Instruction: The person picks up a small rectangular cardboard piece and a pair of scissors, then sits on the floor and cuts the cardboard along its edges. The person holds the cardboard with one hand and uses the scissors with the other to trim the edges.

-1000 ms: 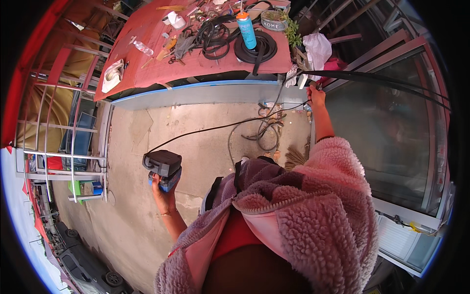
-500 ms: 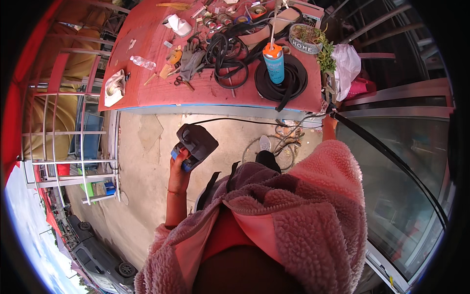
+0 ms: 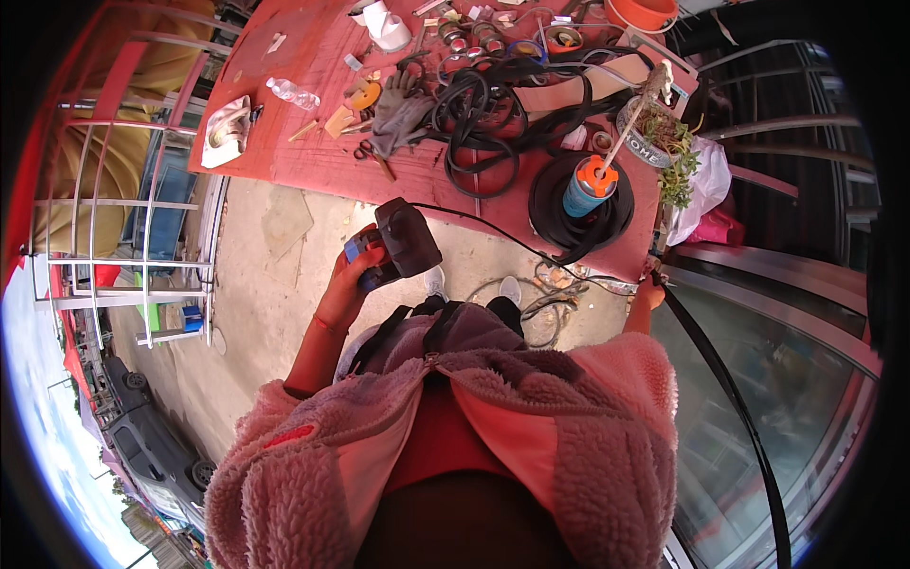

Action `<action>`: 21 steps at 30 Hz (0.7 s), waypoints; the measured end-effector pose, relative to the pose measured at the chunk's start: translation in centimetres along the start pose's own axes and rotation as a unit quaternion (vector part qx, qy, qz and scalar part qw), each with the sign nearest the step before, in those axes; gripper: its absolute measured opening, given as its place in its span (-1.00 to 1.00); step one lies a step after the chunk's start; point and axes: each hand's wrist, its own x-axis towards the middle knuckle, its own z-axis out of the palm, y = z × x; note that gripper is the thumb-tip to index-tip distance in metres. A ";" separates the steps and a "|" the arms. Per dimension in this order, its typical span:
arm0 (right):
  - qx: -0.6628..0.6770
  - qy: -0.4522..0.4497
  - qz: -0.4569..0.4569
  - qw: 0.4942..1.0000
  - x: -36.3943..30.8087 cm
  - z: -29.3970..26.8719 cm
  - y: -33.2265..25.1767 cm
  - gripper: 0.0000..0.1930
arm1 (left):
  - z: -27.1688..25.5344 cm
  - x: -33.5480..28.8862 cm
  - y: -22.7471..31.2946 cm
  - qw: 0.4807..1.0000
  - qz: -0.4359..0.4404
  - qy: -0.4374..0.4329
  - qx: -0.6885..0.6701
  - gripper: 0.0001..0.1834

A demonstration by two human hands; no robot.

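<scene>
My left hand (image 3: pixel 365 261) is wrapped around a blocky black device with blue parts (image 3: pixel 409 237), held above the floor just off the table's near edge. A thin black cable (image 3: pixel 502 226) runs from the device's top toward my right. Over at the right, beside the table's corner, my right hand (image 3: pixel 646 296) is closed at one end of a long black strip (image 3: pixel 725 370). The cable reaches the same spot, though small details in the fingers are hard to make out. From there the strip hangs down across a framed glass panel (image 3: pixel 749 427).
On the red table (image 3: pixel 332 85) lie grey gloves (image 3: pixel 398 119), scissors (image 3: pixel 365 150), tangled black strips (image 3: pixel 479 123) and a plastic bottle (image 3: pixel 292 93). A blue can with an orange top (image 3: pixel 590 190) stands in a black coil. Loose cable (image 3: pixel 545 308) lies on the floor.
The view has shifted, showing more of the table's far side and both shoes. My left hand has turned the device slightly and brought it closer to the table edge. Both hands keep their hold.
</scene>
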 end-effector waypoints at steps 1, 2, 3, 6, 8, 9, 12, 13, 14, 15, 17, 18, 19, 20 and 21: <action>0.004 0.003 -0.029 1.000 -0.1 -1.2 -0.3 -0.52 | -0.6 0.8 0.1 1.000 -0.008 0.013 0.000 -0.32; -0.005 0.009 -0.054 0.999 -0.8 -2.4 -0.5 -0.54 | -1.4 1.5 0.3 1.000 -0.005 -0.007 -0.006 -0.32; -0.019 0.040 -0.084 0.995 -1.4 -3.8 -0.8 -0.58 | -2.2 2.2 0.4 1.000 -0.009 -0.017 -0.009 -0.32; 0.053 0.025 -0.145 0.988 -4.1 -9.1 -2.4 -0.58 | -5.4 4.6 1.3 0.998 -0.019 -0.064 -0.018 -0.35; 0.094 0.028 -0.201 0.975 -6.7 -12.9 -4.5 -0.57 | -8.0 6.3 1.9 0.997 -0.039 -0.073 -0.011 -0.39; 0.121 0.034 -0.228 0.966 -8.7 -15.0 -5.5 -0.58 | -9.3 7.0 2.2 0.995 -0.031 -0.097 -0.016 -0.42; 0.109 0.051 -0.268 0.956 -15.4 -21.7 -9.5 -0.64 | -13.5 8.4 2.8 0.993 -0.031 -0.100 -0.044 -0.47; 0.099 0.039 -0.275 0.956 -17.9 -23.9 -10.9 -0.65 | -15.1 8.6 3.0 0.991 -0.033 -0.119 -0.048 -0.51; 0.096 0.016 -0.289 0.952 -20.3 -25.9 -12.3 -0.66 | -16.6 8.7 3.1 0.992 -0.044 -0.109 -0.049 -0.54; 0.083 -0.003 -0.284 0.955 -22.6 -27.6 -13.6 -0.67 | -18.0 8.6 3.3 0.992 -0.043 -0.104 -0.053 -0.54; 0.064 -0.051 -0.289 0.954 -26.8 -30.3 -16.2 -0.71 | -20.4 8.6 3.5 0.993 -0.044 -0.088 -0.064 -0.54; 0.059 -0.077 -0.288 0.953 -28.4 -30.9 -17.5 -0.71 | -21.5 8.7 3.5 0.993 -0.045 -0.081 -0.071 -0.54; 0.048 -0.102 -0.281 0.953 -29.9 -31.4 -18.8 -0.72 | -22.4 8.9 3.6 0.992 -0.041 -0.081 -0.084 -0.55; 0.038 -0.126 -0.273 0.953 -31.3 -31.7 -20.0 -0.72 | -23.3 9.2 3.6 0.993 -0.043 -0.071 -0.089 -0.55; 0.028 -0.160 -0.247 0.955 -32.3 -31.2 -21.5 -0.73 | -24.1 9.6 3.6 0.992 -0.043 -0.066 -0.098 -0.55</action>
